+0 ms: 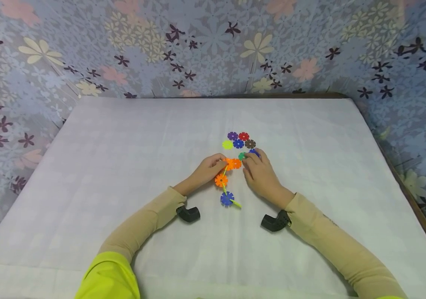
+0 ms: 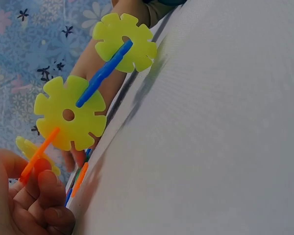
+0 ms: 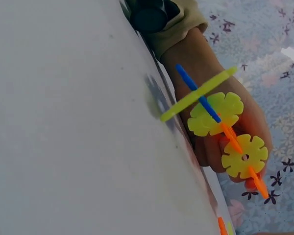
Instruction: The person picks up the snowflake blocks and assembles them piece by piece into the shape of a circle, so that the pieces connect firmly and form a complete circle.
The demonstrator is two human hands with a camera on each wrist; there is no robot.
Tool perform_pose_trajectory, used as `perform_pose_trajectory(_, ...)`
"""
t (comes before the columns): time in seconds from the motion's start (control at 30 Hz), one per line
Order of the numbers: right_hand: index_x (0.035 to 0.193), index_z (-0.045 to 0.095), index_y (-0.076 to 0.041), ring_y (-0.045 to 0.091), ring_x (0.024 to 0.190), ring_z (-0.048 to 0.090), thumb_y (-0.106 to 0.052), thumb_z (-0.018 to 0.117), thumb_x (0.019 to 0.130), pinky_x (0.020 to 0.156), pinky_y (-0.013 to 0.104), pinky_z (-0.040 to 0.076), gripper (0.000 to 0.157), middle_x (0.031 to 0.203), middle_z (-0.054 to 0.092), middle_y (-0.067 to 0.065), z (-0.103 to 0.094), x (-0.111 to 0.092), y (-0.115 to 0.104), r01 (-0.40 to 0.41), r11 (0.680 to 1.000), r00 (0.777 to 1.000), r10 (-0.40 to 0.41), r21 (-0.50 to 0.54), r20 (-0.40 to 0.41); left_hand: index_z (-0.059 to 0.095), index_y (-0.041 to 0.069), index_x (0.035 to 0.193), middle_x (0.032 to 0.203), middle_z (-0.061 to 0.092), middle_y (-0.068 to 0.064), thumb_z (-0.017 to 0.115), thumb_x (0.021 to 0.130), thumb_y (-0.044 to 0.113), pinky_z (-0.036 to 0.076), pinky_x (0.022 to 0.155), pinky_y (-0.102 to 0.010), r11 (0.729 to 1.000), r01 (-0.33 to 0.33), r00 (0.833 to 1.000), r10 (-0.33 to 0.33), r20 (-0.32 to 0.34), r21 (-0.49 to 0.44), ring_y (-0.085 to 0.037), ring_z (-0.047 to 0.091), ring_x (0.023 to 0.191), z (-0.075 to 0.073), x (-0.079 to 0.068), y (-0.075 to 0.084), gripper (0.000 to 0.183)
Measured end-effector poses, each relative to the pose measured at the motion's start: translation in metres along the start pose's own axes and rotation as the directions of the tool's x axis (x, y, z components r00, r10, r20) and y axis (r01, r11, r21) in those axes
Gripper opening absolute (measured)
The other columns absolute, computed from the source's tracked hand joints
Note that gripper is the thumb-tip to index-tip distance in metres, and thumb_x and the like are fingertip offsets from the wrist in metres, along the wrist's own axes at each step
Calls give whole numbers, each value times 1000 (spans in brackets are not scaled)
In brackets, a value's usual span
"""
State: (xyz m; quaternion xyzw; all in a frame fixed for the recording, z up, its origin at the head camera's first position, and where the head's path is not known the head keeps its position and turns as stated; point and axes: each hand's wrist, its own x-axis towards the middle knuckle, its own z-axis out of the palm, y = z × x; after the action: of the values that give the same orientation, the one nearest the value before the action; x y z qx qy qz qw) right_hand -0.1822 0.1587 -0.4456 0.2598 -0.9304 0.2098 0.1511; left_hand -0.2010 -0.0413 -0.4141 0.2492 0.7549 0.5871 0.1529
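My left hand (image 1: 213,166) pinches a chain of slotted plastic connector discs. Orange discs (image 1: 237,163) are at its upper end, by the fingertips. Below hang another orange disc (image 1: 221,180) and a blue disc (image 1: 227,199), with yellow discs (image 2: 71,112) joined crosswise, mostly edge-on from above. The left wrist view shows the left fingers (image 2: 51,191) curled at the chain's end. My right hand (image 1: 259,172) reaches over the cloth, fingertips right at a green disc (image 1: 241,156) and partly covering another blue disc (image 1: 253,153); I cannot tell whether it grips either.
Just beyond the hands, loose purple (image 1: 232,136), red (image 1: 244,136), yellow-green (image 1: 227,144), blue (image 1: 238,143) and brown discs (image 1: 250,143) lie close together. A white cloth (image 1: 142,137) covers the table. Black wrist cameras (image 1: 275,221) jut inward from both sleeves.
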Motion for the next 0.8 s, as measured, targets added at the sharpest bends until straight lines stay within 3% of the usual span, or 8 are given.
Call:
perform_pose_trajectory(0.13, 85, 58, 2, 39, 108, 45, -1, 62, 80, 99, 45, 19, 7, 106, 59, 20, -2, 1, 5, 25, 998, 997, -21, 55, -79, 50, -2, 88, 61, 42, -1, 43, 94, 8, 32, 57, -23, 1000, 17, 1000, -17, -2, 9, -11, 38, 56, 1, 5, -16, 13)
perform_pose_trajectory(0.2, 83, 57, 1, 36, 99, 49, -1, 66, 77, 96, 44, 23, 11, 97, 61, 17, -4, 2, 7, 17, 994, 995, -6, 107, -104, 51, 0, 89, 61, 42, -1, 44, 94, 11, 32, 57, -23, 1000, 22, 1000, -22, -3, 13, -12, 38, 56, 0, 8, -24, 14)
perform_pose_trajectory(0.3, 85, 56, 0, 26, 80, 48, 0, 68, 75, 81, 37, 32, 16, 87, 59, 12, -5, 2, 8, -55, 971, 983, 93, 232, -156, 51, 0, 89, 60, 42, -1, 43, 94, 11, 33, 56, -23, 1000, 7, 1000, -7, 2, 20, -12, 39, 55, 0, 8, -26, 14)
perform_pose_trajectory(0.37, 88, 57, 1, 23, 73, 45, 2, 68, 76, 69, 32, 36, 17, 83, 57, 11, -5, 2, 8, -96, 929, 966, 173, 357, -192, 52, 0, 88, 58, 41, 0, 44, 95, 11, 32, 56, -23, 1000, -4, 1000, 3, 8, 26, -12, 38, 55, 0, 7, -24, 15)
perform_pose_trajectory(0.47, 88, 59, 3, 17, 63, 50, 4, 66, 78, 57, 23, 41, 13, 80, 59, 11, -7, 1, 5, -93, 814, 949, 246, 573, -195, 51, -2, 87, 58, 40, 0, 43, 94, 7, 32, 56, -22, 999, -19, 999, 19, 27, 31, -12, 38, 55, 0, 3, -14, 14)
perform_pose_trajectory(0.6, 87, 61, 7, 21, 74, 60, 8, 63, 78, 65, 22, 48, 9, 83, 61, 16, -8, 0, 1, -82, 657, 962, 248, 749, -112, 52, -7, 87, 60, 41, -1, 42, 94, 3, 32, 57, -22, 999, -19, 999, 17, 42, 33, -11, 38, 56, 0, -1, 3, 15)
perform_pose_trajectory(0.67, 88, 60, 10, 24, 81, 61, 12, 61, 78, 71, 24, 47, 10, 87, 60, 20, -13, 1, -4, -85, 626, 970, 230, 775, -80, 52, -8, 87, 61, 41, -1, 42, 94, 2, 32, 58, -21, 999, -15, 999, 13, 45, 41, -11, 39, 57, -1, -3, 7, 16)
perform_pose_trajectory(0.8, 90, 60, 13, 30, 83, 60, 14, 59, 79, 71, 25, 48, 11, 89, 60, 23, -23, 2, -13, -106, 630, 979, 200, 769, -29, 52, -8, 85, 60, 42, -1, 41, 94, 3, 32, 57, -22, 998, -17, 998, 13, 59, 61, -10, 38, 56, -1, -3, 10, 18)
